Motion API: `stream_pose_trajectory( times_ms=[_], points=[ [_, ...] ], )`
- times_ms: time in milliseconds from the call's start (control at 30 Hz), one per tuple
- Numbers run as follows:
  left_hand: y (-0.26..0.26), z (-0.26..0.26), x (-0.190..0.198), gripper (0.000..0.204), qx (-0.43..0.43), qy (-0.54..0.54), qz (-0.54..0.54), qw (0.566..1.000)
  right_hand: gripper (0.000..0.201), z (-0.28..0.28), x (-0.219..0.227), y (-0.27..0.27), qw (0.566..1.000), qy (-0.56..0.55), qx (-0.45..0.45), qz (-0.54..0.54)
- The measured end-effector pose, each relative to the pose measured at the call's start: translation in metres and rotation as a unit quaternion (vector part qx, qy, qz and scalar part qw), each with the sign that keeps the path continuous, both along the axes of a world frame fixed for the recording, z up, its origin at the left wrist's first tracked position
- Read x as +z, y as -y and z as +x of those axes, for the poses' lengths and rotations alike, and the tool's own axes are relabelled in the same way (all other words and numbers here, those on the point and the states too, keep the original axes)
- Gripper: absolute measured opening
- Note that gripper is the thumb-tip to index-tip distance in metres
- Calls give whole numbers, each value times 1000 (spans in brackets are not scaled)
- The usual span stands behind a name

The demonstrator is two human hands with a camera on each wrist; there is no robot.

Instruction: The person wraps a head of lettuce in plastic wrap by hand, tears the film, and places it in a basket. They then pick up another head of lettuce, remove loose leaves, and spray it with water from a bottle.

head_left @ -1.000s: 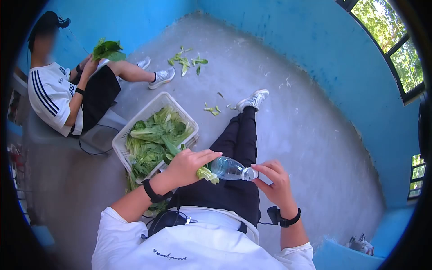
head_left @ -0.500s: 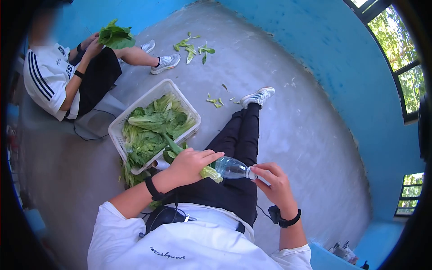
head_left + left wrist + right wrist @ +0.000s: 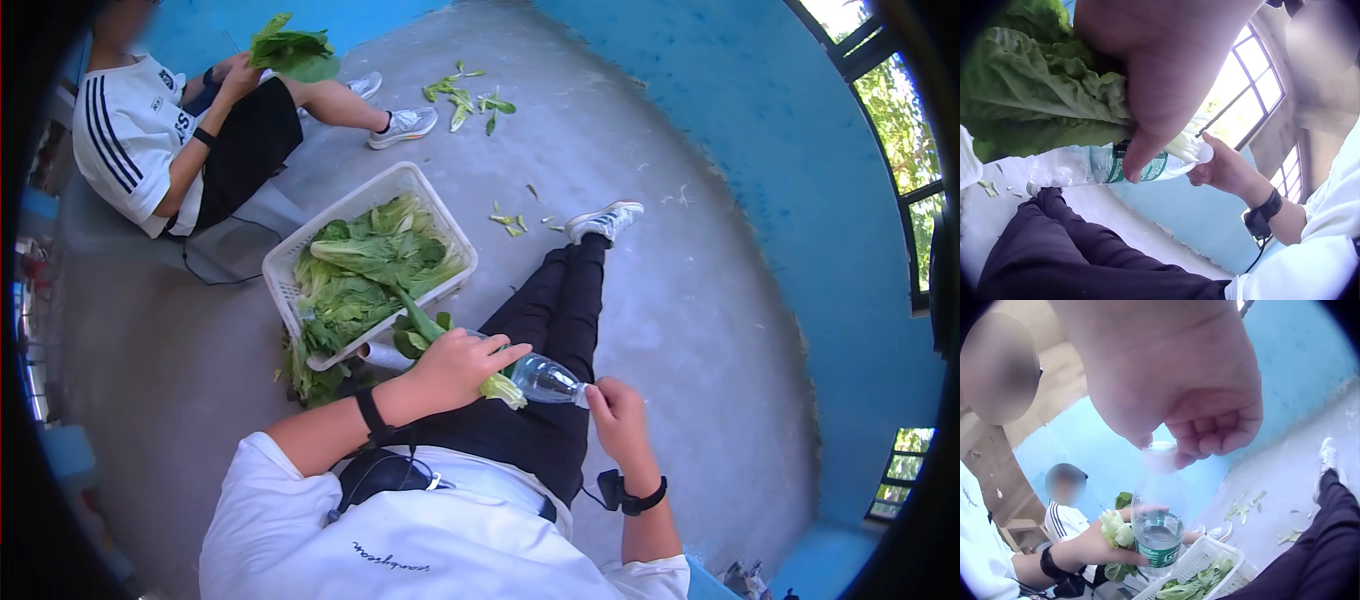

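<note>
My left hand (image 3: 460,370) grips a clear plastic bottle (image 3: 548,380) with a green label, together with a leafy green vegetable (image 3: 1041,94). The vegetable's pale cut stem (image 3: 1116,530) sticks out beside the bottle, while its leaves point back toward the crate. A little clear liquid shows low in the bottle in the right wrist view. At the bottle's mouth, my right hand (image 3: 618,415) pinches the white cap (image 3: 1160,456) between thumb and curled fingers. The cap sits on the neck.
A white plastic crate (image 3: 450,215) heaped with leafy greens (image 3: 375,250) stands left of my legs. Beside it is a white roll (image 3: 388,355). Torn leaves (image 3: 460,100) lie on the floor. Another person (image 3: 130,140) sits at the left holding greens (image 3: 295,50).
My right fingers, earlier extended over the cap, are now curled in beside it with the thumb on top. The left hand keeps its hold. The head view has shifted slightly.
</note>
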State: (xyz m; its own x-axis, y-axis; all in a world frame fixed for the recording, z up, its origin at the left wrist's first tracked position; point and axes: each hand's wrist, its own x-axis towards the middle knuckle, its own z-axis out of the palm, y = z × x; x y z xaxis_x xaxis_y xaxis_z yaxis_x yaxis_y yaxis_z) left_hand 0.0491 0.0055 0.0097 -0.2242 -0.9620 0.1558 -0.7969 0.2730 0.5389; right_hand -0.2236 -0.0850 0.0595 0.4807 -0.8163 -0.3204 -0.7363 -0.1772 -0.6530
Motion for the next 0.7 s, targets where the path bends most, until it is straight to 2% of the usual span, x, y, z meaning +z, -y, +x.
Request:
stream_pose_trajectory(
  times_ms=[67, 167, 333, 433, 600, 700],
  points=[
    [-1, 0, 3, 57, -4, -25, 45, 999, 22, 5, 8, -3, 999, 29, -10, -19],
    [-1, 0, -6, 61, -19, -55, 78, 995, 25, 5, 11, -1, 976, 14, 125, -179],
    [-2, -2, -11, 66, -40, -81, 104, 990, 43, -8, -12, 0, 963, 22, 146, -224],
    [0, -5, -9, 65, -45, -40, 105, 993, 43, -14, -15, 3, 972, 27, 143, -185],
    [2, -7, -8, 61, -33, -12, 69, 997, 30, -5, -3, 2, 981, 60, 99, -155],
    [8, -10, 0, 59, -40, -18, 43, 998, 24, -6, 3, -4, 983, 90, 34, -154]
  ],
)
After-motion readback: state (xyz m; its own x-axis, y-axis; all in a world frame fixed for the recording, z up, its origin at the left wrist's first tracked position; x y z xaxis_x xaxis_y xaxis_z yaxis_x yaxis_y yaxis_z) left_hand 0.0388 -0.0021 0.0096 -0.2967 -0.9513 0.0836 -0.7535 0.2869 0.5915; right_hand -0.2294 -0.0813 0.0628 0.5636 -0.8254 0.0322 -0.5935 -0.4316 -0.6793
